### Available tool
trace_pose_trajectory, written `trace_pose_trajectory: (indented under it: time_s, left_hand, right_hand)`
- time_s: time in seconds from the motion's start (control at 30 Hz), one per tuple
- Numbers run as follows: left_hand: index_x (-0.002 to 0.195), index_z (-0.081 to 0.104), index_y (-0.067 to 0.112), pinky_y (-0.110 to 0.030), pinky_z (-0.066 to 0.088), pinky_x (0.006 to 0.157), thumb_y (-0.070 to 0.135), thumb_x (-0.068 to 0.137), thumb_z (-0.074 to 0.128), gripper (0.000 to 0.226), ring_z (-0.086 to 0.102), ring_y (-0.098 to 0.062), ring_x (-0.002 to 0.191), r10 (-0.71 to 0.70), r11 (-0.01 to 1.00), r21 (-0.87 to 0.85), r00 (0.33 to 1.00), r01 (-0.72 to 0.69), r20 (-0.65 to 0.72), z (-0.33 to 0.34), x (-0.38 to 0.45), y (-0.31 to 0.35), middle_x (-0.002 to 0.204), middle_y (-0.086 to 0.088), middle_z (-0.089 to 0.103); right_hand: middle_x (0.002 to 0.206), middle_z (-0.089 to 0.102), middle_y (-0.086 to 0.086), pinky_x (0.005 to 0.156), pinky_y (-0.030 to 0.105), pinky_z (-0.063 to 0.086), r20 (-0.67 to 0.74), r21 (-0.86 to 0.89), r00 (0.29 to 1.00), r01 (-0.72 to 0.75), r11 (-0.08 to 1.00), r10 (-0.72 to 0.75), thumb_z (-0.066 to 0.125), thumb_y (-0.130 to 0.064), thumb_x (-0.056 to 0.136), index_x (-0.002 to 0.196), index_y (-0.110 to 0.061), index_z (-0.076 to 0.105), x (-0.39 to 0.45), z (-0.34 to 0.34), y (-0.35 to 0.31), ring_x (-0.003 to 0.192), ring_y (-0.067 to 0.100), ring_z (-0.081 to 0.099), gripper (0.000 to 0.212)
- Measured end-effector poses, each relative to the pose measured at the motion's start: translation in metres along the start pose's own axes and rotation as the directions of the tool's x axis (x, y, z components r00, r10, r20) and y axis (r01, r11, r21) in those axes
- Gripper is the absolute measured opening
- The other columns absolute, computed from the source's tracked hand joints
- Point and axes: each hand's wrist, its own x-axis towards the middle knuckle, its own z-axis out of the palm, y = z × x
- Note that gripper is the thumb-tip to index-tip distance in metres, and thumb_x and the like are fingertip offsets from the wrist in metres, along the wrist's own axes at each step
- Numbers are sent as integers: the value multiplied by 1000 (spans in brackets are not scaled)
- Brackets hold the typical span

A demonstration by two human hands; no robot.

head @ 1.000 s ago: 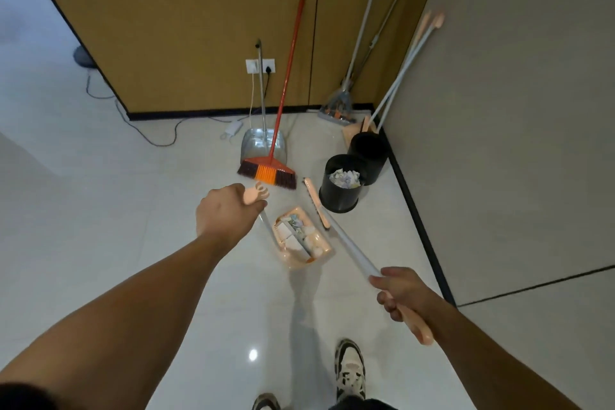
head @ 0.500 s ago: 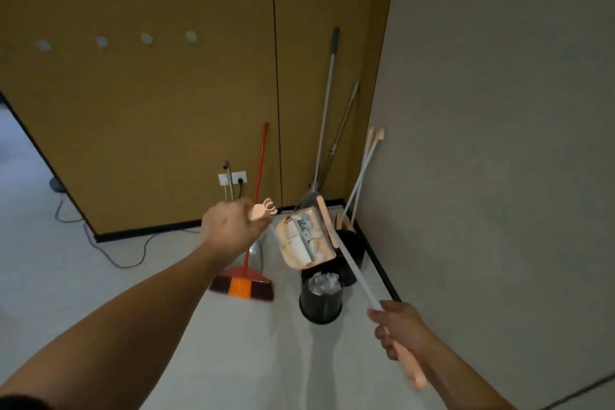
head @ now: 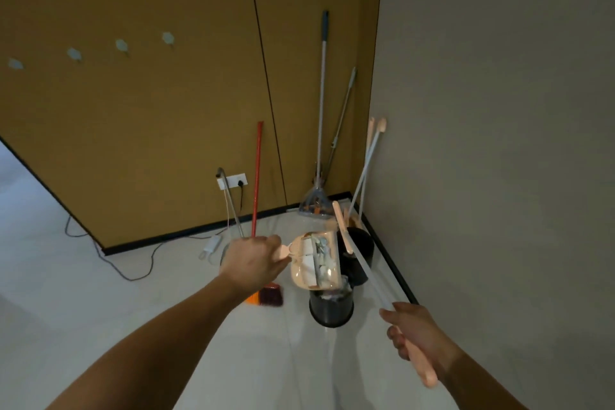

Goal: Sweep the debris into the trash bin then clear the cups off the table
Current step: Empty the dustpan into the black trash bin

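Note:
My left hand (head: 251, 261) grips the handle of a peach dustpan (head: 314, 261), which hangs tilted just above a black trash bin (head: 331, 308). Paper scraps and other debris (head: 317, 251) lie inside the pan. The bin holds crumpled waste. My right hand (head: 414, 331) holds the peach grip of a long white-handled broom (head: 361, 265); its head points up and away past the dustpan. No cups or table are in view.
A second black bin (head: 357, 248) stands behind the first, near the grey wall (head: 499, 143). A red-handled broom (head: 256, 183), a mop (head: 319, 130) and other long tools lean in the corner. A wall socket (head: 233, 180) and cables lie to the left.
The dustpan rose from the floor and now tilts over the near black bin. My view lifted towards the wall. My right hand kept holding the broom.

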Motion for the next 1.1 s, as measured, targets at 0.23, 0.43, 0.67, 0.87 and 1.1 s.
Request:
trace_pose_trajectory:
  time_s: [0.23,0.43,0.67,0.87,1.1]
  left_hand:
    - [77,64,26,-20,38,41,51,71,78,29,58,-12,46,265,959,117,963,-258,-48,33,0,-5,60,6,62]
    - [106,60,26,-31,50,64,51,91,52,30,66,-20,74,448,882,107,888,-458,105,35,16,-14,88,2,68]
    - [87,65,26,-23,36,45,53,78,71,29,58,-16,51,599,778,192,799,-598,60,31,25,-21,64,6,61]
    - [84,65,26,-22,36,45,51,80,70,26,55,-14,48,610,781,128,791,-611,52,30,27,-29,60,7,58]
    - [96,65,23,-29,52,56,52,92,52,32,63,-18,60,600,792,84,797,-604,71,29,27,-39,72,4,66]
  right_hand:
    - [56,41,7,45,20,25,-11,37,997,-75,996,76,67,-10,93,87,-13,55,17,18,19,43,15,31,14]
    - [59,41,9,42,20,29,-30,64,995,-89,994,91,68,-10,91,86,-10,50,24,28,27,41,15,34,19]
    - [58,43,8,40,21,31,-54,88,997,-57,994,62,66,-10,93,89,-8,52,22,39,32,43,14,37,14]
    - [59,42,9,41,20,32,-40,120,997,-61,991,67,66,-9,93,81,-10,48,20,42,27,43,14,36,22]
    - [60,43,8,41,21,32,-22,108,997,-65,992,68,67,-10,92,87,-10,47,20,45,30,42,13,37,21]
